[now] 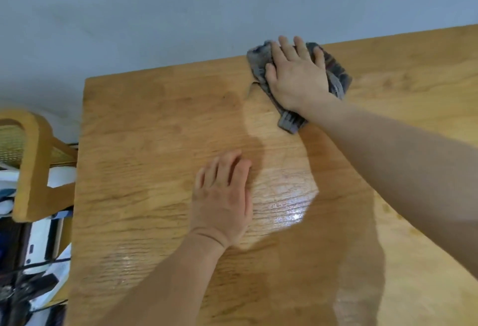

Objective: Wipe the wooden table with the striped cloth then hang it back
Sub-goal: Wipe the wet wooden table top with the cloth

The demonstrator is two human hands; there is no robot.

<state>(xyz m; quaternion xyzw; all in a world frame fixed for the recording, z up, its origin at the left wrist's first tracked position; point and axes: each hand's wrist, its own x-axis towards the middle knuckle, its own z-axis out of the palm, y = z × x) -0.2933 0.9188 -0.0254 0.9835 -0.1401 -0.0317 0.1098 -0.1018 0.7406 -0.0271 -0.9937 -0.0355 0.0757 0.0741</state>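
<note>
The wooden table fills most of the view, with a glossy damp patch near its middle. A grey striped cloth, bunched up, lies at the table's far edge against the wall. My right hand presses flat on top of the cloth, fingers spread and pointing toward the wall. My left hand rests palm down on the bare tabletop, nearer to me and left of the damp patch, holding nothing.
A pale blue-grey wall runs along the table's far edge. A wooden chair with a woven back stands beyond the table's left edge, with white and dark items piled below it.
</note>
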